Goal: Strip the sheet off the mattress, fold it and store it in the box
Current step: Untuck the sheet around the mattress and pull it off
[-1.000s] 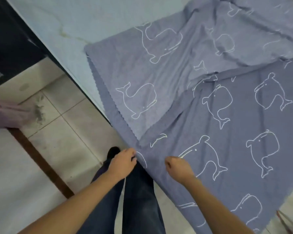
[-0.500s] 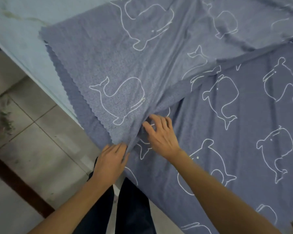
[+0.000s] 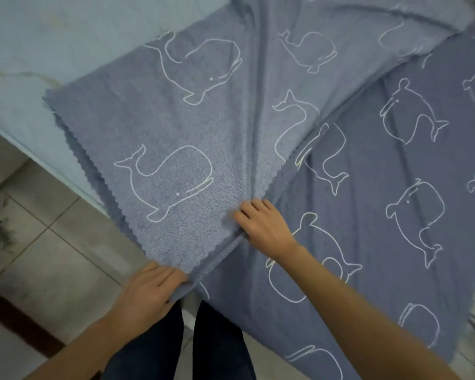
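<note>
A blue-grey sheet (image 3: 381,165) printed with white whale outlines lies spread over the pale blue mattress (image 3: 33,39). One part is folded back over the rest, its lighter underside (image 3: 176,138) up, with a scalloped edge running along the mattress side. My left hand (image 3: 148,292) grips the near corner of that folded flap at the mattress edge. My right hand (image 3: 263,226) presses flat on the flap's edge, fingers bent and touching the cloth. The box is not in view.
Beige tiled floor (image 3: 47,250) lies left of the mattress, with a dark brown strip (image 3: 17,316) across it at lower left. My legs in dark trousers (image 3: 176,346) stand against the mattress edge.
My left hand has shifted down along the flap's corner and holds it. My right hand has moved right along the flap's edge. The folded flap lies flatter and wider than before.
</note>
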